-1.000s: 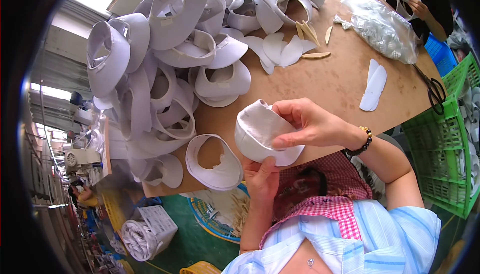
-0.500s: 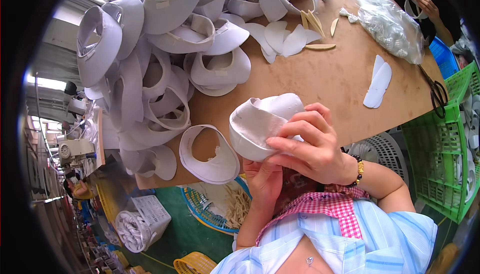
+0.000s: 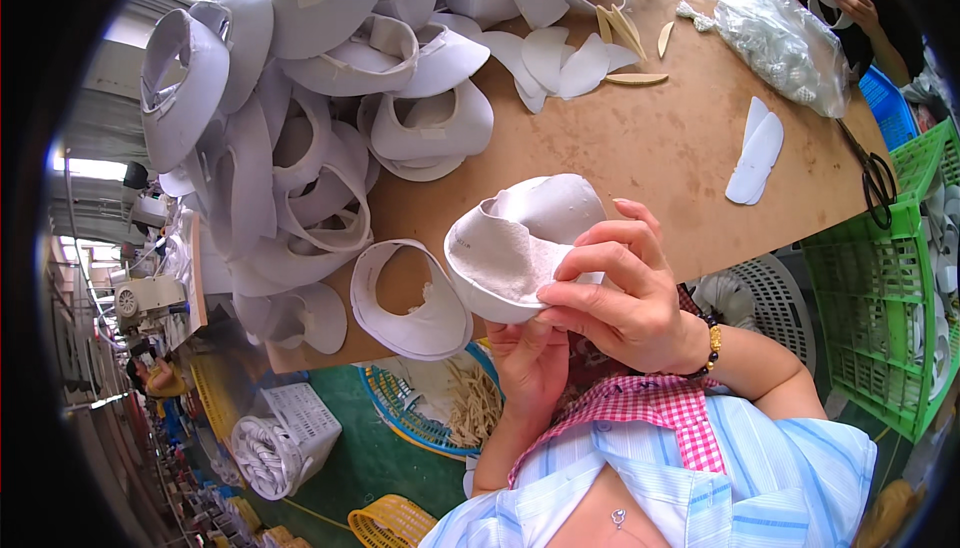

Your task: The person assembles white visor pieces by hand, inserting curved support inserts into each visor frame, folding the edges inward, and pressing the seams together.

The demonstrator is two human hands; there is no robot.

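Close in front of me, over the table's near edge, is a white shoe upper (image 3: 500, 253) with a fuzzy lining showing inside. My right hand (image 3: 625, 288) pinches its right rim between thumb and fingers. From underneath, my left hand (image 3: 530, 358) grips the same upper, its fingertips partly hidden behind it. Just left of this lies another white shoe upper (image 3: 440, 333) with a ragged bit of lining at its opening. A large heap of similar white uppers (image 3: 240, 178) covers the table's left side.
Flat white pieces (image 3: 580, 70), thin wooden-looking strips (image 3: 637, 79), a tied plastic bag (image 3: 785, 43) and black scissors (image 3: 875, 188) lie on the brown table (image 3: 660, 178). Green crates (image 3: 860, 318) stand at right, a blue basket (image 3: 400, 413) below. Another person's hands (image 3: 855, 8) work at far right.
The held upper has tipped slightly, showing more of its fuzzy inside. Both hands keep their hold. The whole view has shifted a little, and the other person's hands have moved.
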